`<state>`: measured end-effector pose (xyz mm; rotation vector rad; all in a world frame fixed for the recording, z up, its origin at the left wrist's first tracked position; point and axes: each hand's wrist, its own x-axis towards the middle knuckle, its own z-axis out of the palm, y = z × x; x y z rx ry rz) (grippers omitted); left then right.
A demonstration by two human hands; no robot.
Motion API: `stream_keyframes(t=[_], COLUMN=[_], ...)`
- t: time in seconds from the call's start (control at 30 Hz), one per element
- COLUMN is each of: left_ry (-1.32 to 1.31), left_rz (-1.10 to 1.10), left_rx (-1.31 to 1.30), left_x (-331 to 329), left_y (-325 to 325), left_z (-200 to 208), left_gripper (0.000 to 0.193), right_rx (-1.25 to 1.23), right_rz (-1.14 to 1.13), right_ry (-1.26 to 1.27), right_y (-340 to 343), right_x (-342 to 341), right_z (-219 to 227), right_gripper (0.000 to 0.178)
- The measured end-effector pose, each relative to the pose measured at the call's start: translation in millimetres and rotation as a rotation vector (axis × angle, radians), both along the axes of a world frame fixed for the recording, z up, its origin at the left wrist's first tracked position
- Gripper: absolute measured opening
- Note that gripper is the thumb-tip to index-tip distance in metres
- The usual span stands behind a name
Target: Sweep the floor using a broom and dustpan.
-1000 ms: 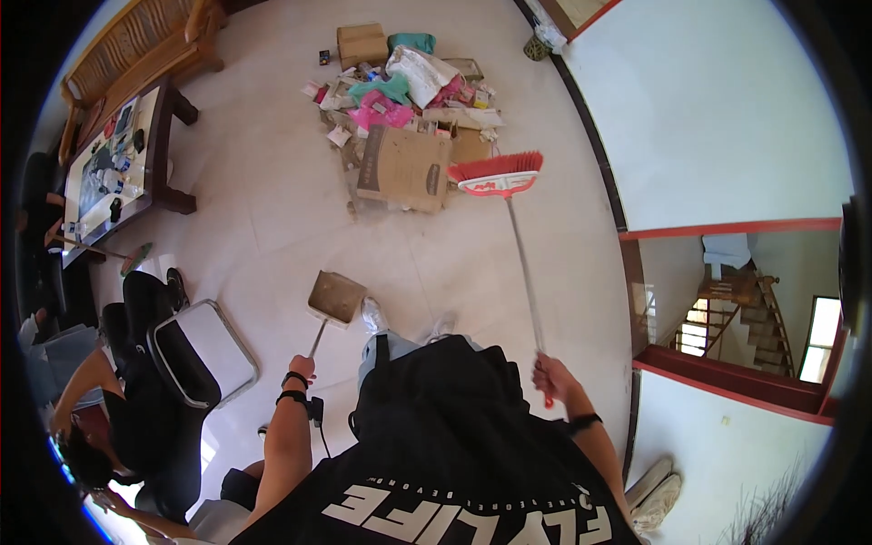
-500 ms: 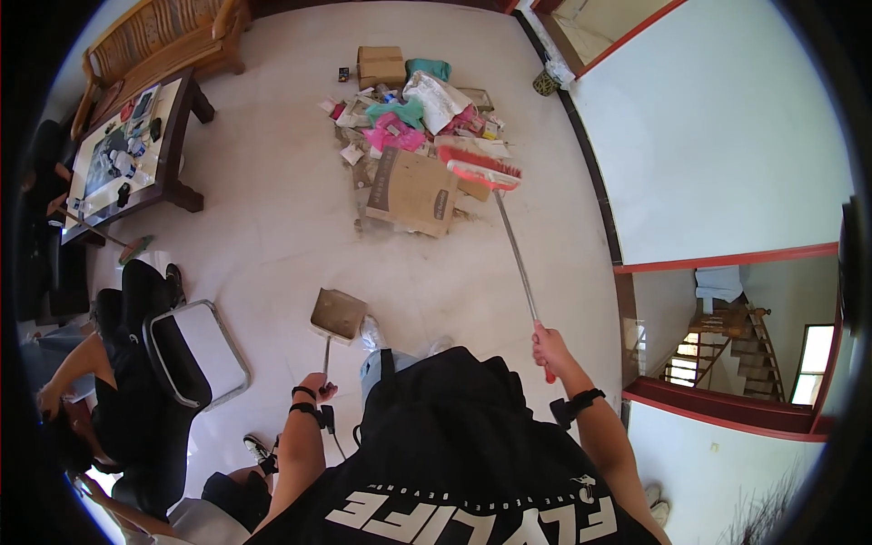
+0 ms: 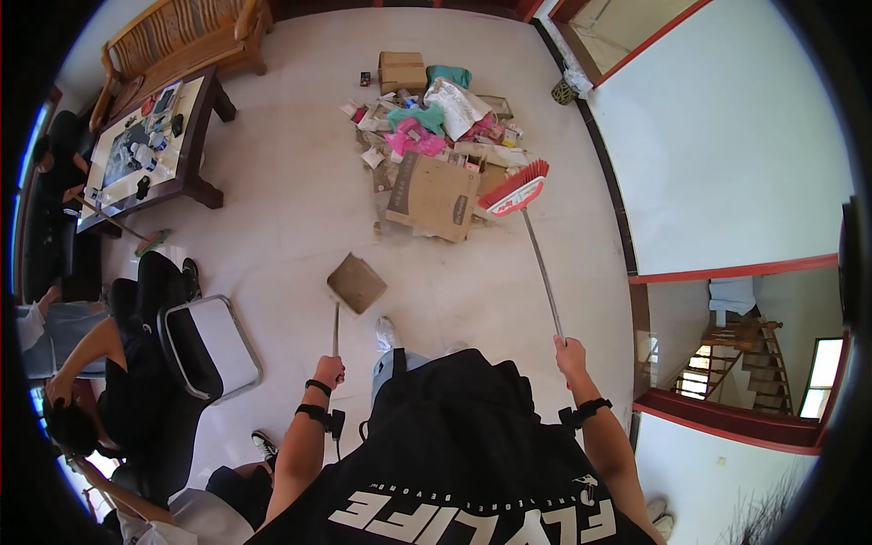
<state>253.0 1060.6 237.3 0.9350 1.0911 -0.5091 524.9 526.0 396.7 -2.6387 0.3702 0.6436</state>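
Note:
My right hand (image 3: 570,355) grips the long metal handle of a broom (image 3: 515,189) with a red-and-white head and red bristles. The broom head lies at the right edge of a rubbish pile, beside a flattened cardboard box (image 3: 432,195). My left hand (image 3: 330,370) is closed round the handle of a dustpan (image 3: 357,283), whose grey-brown pan is out in front of my feet, nearer to me than the pile. The pile holds pink bags (image 3: 413,138), a white sack (image 3: 457,107), green cloth or plastic and loose scraps.
A cardboard carton (image 3: 401,71) stands behind the pile. At left are a low table (image 3: 196,136) with things on it, a wooden bench (image 3: 173,45) and a folding chair (image 3: 213,345). Several people are at the left, one near another broom (image 3: 153,242). A wall runs along the right.
The dustpan has been pushed forward and tilted. The broom head has turned, its bristle end swinging up to the right, and moved slightly nearer. My view has shifted a little left.

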Motion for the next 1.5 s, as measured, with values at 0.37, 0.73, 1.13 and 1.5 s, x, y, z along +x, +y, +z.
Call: stream_keyframes(t=[0.37, 0.73, 1.13, 1.5], left_ry=[-0.102, -0.165, -0.320, -0.188], left_rz=[-0.545, -0.285, -0.515, 0.060], left_rx=[0.915, 0.662, 0.938, 0.349], left_x=[100, 173, 173, 128], left_y=[-47, -69, -101, -115], left_z=[136, 174, 188, 194], left_gripper=[0.025, 0.025, 0.023, 0.012], right_rx=[-0.206, -0.082, -0.020, 0.066], right_rz=[0.131, 0.158, 0.204, 0.017], right_ry=[-0.047, -0.039, -0.089, -0.058], right_y=[55, 33, 56, -83], right_x=[21, 28, 47, 13], right_z=[22, 22, 0, -58], right_gripper=[0.029, 0.026, 0.030, 0.036])
